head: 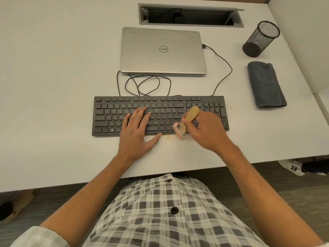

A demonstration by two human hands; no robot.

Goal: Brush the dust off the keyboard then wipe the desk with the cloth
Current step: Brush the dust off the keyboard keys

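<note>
On the white bench (53, 86), my left hand (137, 134) lies flat with fingers straight across the middle of the black keyboard (160, 114), pressing it down. My right hand (210, 132) has its grip curled round the wooden brush (189, 116), bristles blurred at the keyboard's near edge beside a small patch of dust (167, 137). The folded grey cloth (266, 85) lies well off to the right, near the mesh pen cup (260, 39).
</note>
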